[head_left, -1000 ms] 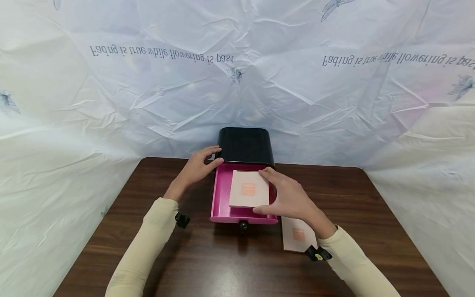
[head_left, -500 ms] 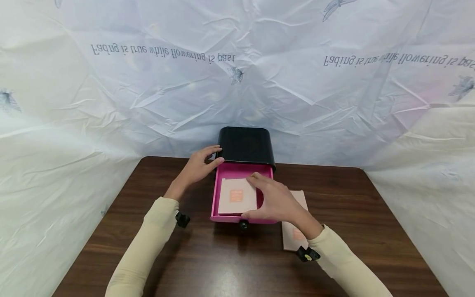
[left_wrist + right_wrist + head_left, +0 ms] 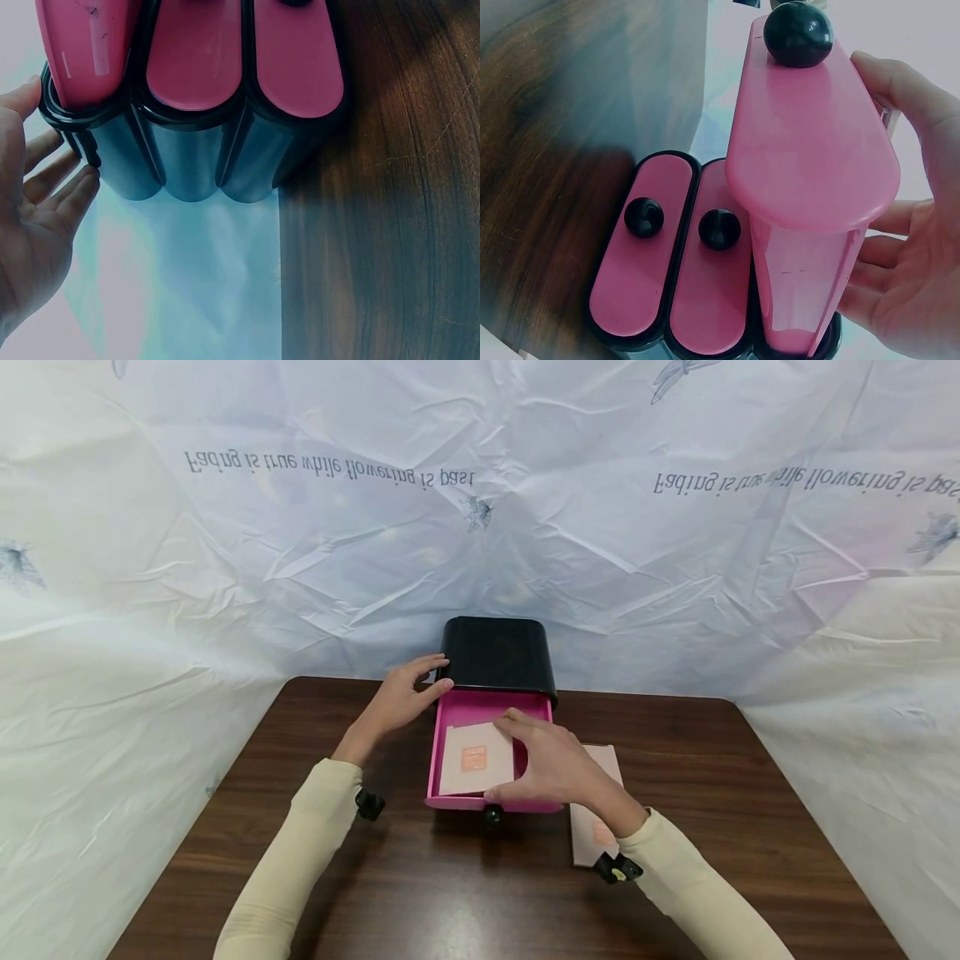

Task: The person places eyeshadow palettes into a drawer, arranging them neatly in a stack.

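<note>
My R hand (image 3: 551, 760) has the pale box (image 3: 480, 778) by its R end, thumb on the near edge & fingers bent over the far edge, so the grip's abt as wide as the box is deep. Box is inside the pink drawer (image 3: 465, 805), twd its L & front, orange sq (image 3: 473, 758) facing up; can't tell if it's flat on the drawer floor. Drawer's pulled well out of the top of the blk cabinet (image 3: 497, 652), round blk knob (image 3: 492, 816) at front ctr. My L hand (image 3: 401, 695) is at the cabinet's L side, fingers loosely extended against it, thumb spread apart nr the front corner, nothing clasped. R wrist view: two lower drawers (image 3: 637, 285) pushed in, each w/ its own knob. 2nd box (image 3: 587, 837) lies on the brown table (image 3: 450, 893), R of the drawer, partly hidden by my R arm. Cream sleeves (image 3: 288, 852), small blk wrist cams (image 3: 369, 804). Behind: wrinkled white sheet (image 3: 337, 543) w/ flipped lettering (image 3: 330, 468).
</note>
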